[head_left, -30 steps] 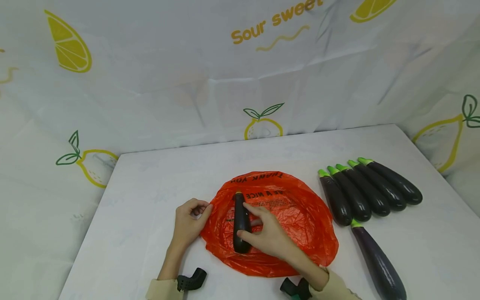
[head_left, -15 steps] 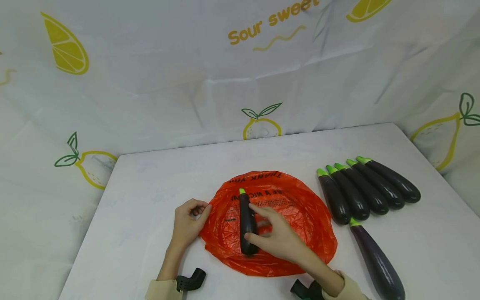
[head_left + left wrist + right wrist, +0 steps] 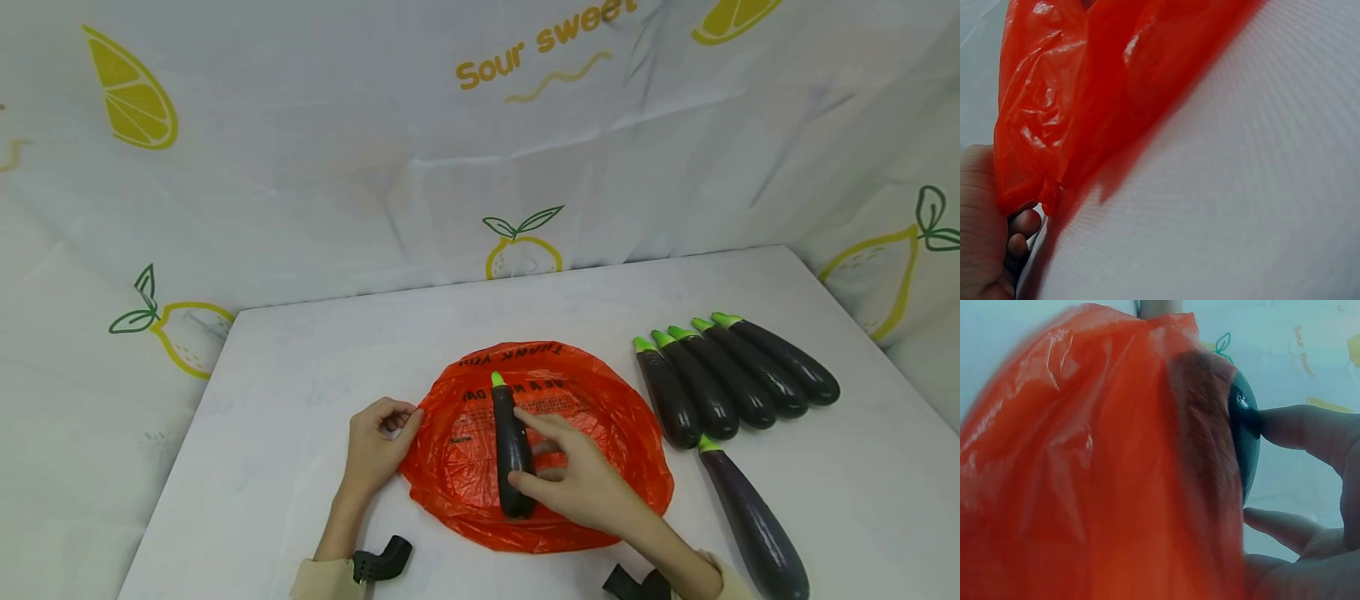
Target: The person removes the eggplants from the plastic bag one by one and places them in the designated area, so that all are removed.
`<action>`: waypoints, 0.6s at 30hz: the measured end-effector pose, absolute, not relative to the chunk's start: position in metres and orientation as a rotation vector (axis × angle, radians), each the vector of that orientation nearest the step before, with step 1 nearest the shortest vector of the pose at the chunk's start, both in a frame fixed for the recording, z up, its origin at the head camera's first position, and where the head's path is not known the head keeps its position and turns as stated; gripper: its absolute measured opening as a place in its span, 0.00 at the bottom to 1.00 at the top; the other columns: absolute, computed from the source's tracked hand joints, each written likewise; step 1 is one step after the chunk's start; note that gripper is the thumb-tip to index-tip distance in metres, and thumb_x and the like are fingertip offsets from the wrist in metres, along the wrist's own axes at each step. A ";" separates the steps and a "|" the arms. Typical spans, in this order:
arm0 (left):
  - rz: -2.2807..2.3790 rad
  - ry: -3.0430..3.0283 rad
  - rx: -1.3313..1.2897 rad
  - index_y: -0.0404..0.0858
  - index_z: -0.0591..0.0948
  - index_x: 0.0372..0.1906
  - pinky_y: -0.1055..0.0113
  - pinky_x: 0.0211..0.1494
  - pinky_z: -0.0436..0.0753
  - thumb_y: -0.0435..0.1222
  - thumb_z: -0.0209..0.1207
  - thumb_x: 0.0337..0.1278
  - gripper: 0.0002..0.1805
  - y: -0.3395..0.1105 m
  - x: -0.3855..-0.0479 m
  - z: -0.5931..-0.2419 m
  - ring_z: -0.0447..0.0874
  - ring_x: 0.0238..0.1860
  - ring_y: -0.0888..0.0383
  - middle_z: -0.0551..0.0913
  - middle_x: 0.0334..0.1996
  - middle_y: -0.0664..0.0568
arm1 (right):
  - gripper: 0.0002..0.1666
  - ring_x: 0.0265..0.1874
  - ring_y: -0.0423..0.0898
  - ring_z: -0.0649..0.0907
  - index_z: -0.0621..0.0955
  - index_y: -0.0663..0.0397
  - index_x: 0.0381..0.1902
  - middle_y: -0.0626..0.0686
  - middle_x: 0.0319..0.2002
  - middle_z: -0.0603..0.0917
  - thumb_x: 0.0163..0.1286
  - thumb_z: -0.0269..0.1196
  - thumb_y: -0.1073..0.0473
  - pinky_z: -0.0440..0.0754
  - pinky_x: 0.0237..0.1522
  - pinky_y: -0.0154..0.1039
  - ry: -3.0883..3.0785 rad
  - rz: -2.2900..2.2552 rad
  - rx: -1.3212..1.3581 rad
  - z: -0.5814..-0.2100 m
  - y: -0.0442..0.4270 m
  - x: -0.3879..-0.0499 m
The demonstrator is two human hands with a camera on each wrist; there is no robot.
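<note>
A red plastic bag (image 3: pixel 450 475) with black print lies spread wide on the table. At its left rim my left hand (image 3: pixel 377 442) pinches the plastic between thumb and fingers; the left wrist view shows the bunched edge (image 3: pixel 1041 194). My right hand (image 3: pixel 577 471) holds a dark eggplant (image 3: pixel 512 450) by its side, its green stem end pointing away from me. That eggplant is within the outline of the bag's opening; whether it touches the bottom I cannot tell. In the right wrist view red plastic covers much of the eggplant (image 3: pixel 1247 450), and thumb and fingers press on its bare end.
Several dark eggplants (image 3: pixel 708 387) with green stems lie side by side right of the bag. One more purplish eggplant (image 3: pixel 757 525) lies nearer me. A white table (image 3: pixel 300 358) bears everything, with a lemon-printed cloth (image 3: pixel 337 167) behind it.
My right hand has moved right with the eggplant, which now tilts slightly and shows more of its green stem. The left hand stays at the bag's rim.
</note>
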State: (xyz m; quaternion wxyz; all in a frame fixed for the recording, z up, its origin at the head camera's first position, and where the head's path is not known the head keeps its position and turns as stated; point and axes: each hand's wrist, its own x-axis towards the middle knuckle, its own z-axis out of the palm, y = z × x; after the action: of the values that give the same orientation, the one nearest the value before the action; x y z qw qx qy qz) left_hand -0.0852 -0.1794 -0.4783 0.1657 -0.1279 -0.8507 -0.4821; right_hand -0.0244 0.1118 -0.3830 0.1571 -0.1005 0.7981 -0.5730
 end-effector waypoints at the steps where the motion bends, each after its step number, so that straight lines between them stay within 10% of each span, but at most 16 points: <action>1: -1.370 -2.423 -0.366 0.42 0.88 0.32 0.73 0.32 0.77 0.30 0.70 0.56 0.04 -0.179 -0.085 -0.478 0.74 0.28 0.68 0.84 0.26 0.56 | 0.43 0.47 0.49 0.83 0.70 0.58 0.74 0.65 0.67 0.74 0.62 0.74 0.60 0.89 0.41 0.36 2.286 -1.642 -0.294 -0.382 0.114 -0.024; 18: -1.348 -2.428 -0.366 0.42 0.87 0.31 0.74 0.31 0.77 0.29 0.71 0.54 0.05 -0.180 -0.086 -0.480 0.74 0.27 0.68 0.84 0.25 0.56 | 0.45 0.51 0.52 0.83 0.72 0.52 0.73 0.63 0.67 0.74 0.59 0.76 0.59 0.89 0.42 0.38 2.373 -1.591 -0.212 -0.370 0.151 -0.015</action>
State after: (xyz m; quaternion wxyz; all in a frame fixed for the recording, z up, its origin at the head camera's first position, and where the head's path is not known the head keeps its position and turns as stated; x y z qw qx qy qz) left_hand -0.0861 -0.1802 -0.4800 0.1695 -0.1288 -0.8543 -0.4742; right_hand -0.0146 0.1515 -0.3702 0.1380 -0.0732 0.8203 -0.5502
